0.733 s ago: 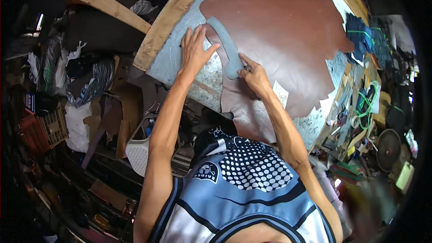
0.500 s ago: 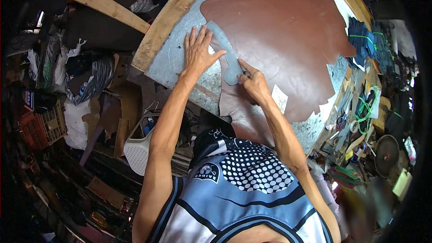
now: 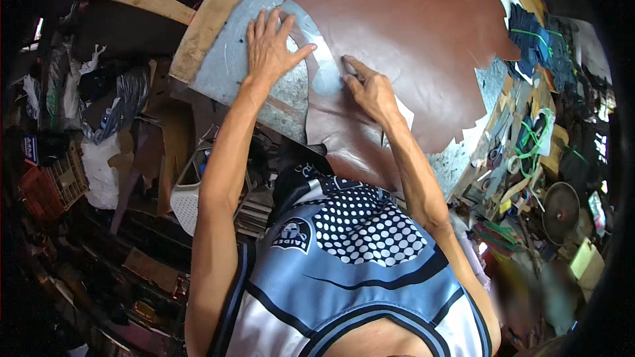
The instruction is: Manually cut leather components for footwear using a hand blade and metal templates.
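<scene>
A large brown leather hide (image 3: pixel 403 33) with an irregular edge lies over a metal-topped work table (image 3: pixel 228 46). On its left margin rests a curved grey-blue template (image 3: pixel 325 69), which shines where light strikes it. My left hand (image 3: pixel 270 49) is open, fingers spread, its fingertips and thumb bearing on the template's upper part and the hide's edge. My right hand (image 3: pixel 372 92) sits just right of the template's lower end, index finger pointing forward along the hide. Its other fingers are curled around something small that I cannot make out.
Under my right forearm a white paper (image 3: pixel 403 114) lies on the hide. Bundled dark strips (image 3: pixel 529 43) stand at the table's right edge, above scissors (image 3: pixel 495 153) and scattered scraps. Left of the table are a white plastic chair (image 3: pixel 185 205) and a crate (image 3: pixel 66 175).
The whole view has shifted, so table, hide and hands appear higher and further left. My right hand stays beside the template's lower end. A bright glare now shows on the template.
</scene>
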Available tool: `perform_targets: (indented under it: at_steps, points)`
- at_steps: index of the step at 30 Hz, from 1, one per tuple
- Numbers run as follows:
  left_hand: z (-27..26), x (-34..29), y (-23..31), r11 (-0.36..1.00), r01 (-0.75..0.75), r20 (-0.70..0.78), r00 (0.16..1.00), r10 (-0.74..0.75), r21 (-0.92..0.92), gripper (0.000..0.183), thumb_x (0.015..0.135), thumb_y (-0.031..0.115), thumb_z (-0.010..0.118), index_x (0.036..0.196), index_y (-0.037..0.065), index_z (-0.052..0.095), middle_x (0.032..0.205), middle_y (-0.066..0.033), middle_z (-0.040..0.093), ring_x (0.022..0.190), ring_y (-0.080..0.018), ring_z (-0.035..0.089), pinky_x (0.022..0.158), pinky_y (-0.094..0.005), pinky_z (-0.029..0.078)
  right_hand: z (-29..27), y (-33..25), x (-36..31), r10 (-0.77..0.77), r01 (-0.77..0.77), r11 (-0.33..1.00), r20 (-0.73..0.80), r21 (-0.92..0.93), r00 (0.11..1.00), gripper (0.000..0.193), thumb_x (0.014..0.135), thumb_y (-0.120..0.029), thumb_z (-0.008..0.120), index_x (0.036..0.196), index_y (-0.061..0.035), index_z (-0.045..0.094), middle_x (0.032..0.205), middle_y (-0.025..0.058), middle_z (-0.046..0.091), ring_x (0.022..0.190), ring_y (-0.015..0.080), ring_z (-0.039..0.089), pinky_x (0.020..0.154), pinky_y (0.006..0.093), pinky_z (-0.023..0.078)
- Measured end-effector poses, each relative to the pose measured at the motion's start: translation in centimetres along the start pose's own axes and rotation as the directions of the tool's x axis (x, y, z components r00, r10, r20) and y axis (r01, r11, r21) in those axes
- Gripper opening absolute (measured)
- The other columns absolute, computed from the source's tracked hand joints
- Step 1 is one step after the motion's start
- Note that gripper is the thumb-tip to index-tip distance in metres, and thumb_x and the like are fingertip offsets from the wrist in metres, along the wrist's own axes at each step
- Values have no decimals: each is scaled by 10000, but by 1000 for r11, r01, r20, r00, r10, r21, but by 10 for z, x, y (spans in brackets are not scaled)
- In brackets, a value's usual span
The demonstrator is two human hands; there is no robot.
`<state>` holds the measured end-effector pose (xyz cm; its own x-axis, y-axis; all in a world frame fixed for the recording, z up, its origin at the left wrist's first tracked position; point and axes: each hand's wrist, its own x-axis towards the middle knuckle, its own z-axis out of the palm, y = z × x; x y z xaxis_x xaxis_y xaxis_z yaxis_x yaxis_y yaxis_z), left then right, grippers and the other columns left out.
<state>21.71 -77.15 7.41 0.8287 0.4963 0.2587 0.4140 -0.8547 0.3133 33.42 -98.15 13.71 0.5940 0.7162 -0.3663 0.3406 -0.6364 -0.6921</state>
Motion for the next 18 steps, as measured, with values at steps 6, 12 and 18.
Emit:
perform_targets:
  at_steps: [6,12,18]
  points:
    - [5,2,-1,1000,-19,-8,1000,19,-10,762,750,576,735,1307,79,583,1442,-186,432,1378,-425,317,1121,-576,224,-3,18,1,-273,282,938,69,-203,960,398,890,-216,625,1282,-147,625,1085,180,691,966,363,665,858,429,527]
    - [8,4,-5,1000,-26,-4,1000,26,-4,771,759,591,719,1316,77,579,1462,-188,418,1394,-416,301,1135,-567,204,0,16,8,-245,257,945,85,-201,966,412,890,-203,639,1300,-178,614,1093,166,684,972,358,659,856,425,525]
    - [2,0,-3,999,-33,-15,999,33,-8,761,754,605,714,1298,88,593,1450,-188,425,1390,-428,297,1134,-575,205,3,17,1,-321,326,922,59,-210,945,392,883,-197,639,1274,-169,627,991,179,696,918,375,658,800,448,528]
